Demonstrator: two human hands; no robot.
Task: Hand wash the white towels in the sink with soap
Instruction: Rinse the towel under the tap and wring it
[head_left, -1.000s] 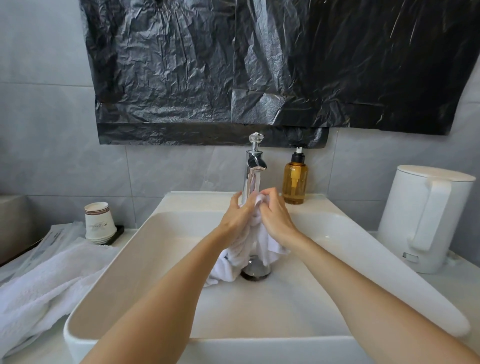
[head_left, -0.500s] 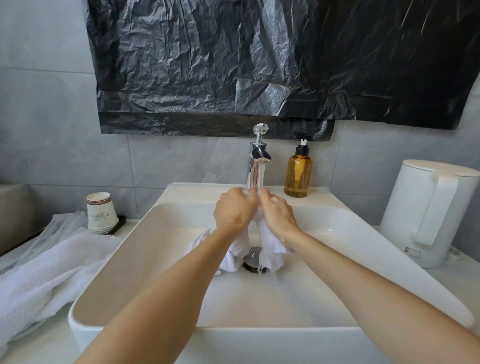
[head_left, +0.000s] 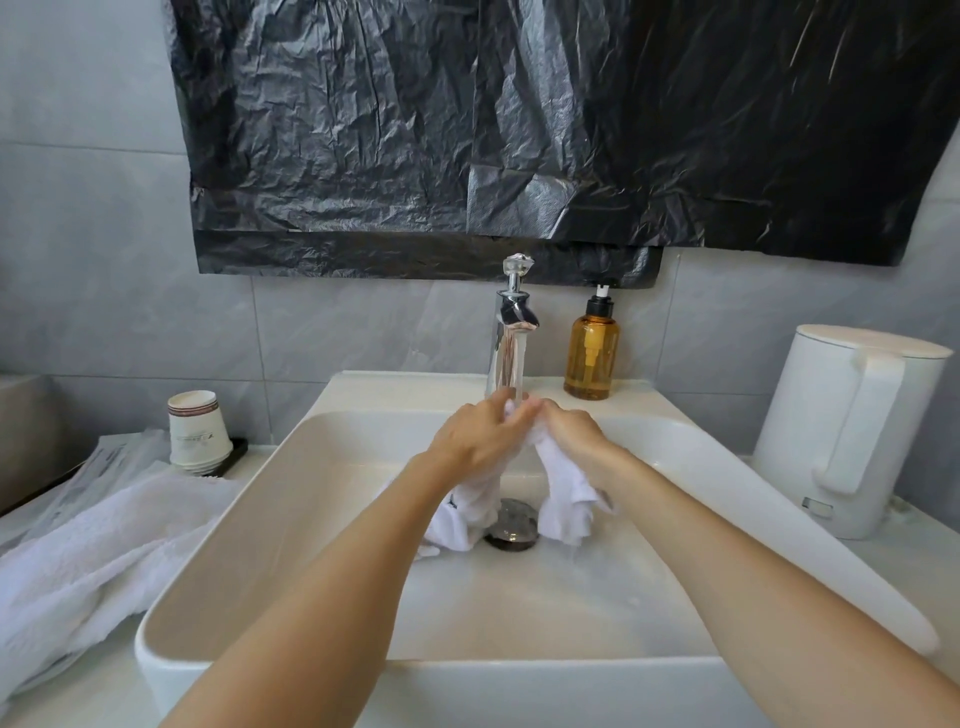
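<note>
A small wet white towel (head_left: 563, 496) hangs over the drain (head_left: 511, 524) of the white sink (head_left: 322, 519). My left hand (head_left: 480, 439) and my right hand (head_left: 569, 431) both grip its bunched top, pressed together under the chrome tap (head_left: 511, 332). Water runs from the tap onto the cloth. The towel's two ends dangle on either side of the drain. An amber soap pump bottle (head_left: 592, 348) stands on the sink's back ledge, right of the tap. A larger white towel (head_left: 88, 561) lies on the counter left of the sink.
A stack of paper cups (head_left: 197, 431) stands on the counter at the back left. A white electric kettle (head_left: 852, 426) stands right of the sink. Black plastic sheeting (head_left: 519, 130) covers the wall above the tap.
My hands have rubbed the towel together under the tap and shifted their grip. The towel's hanging ends have spread apart to either side of the drain.
</note>
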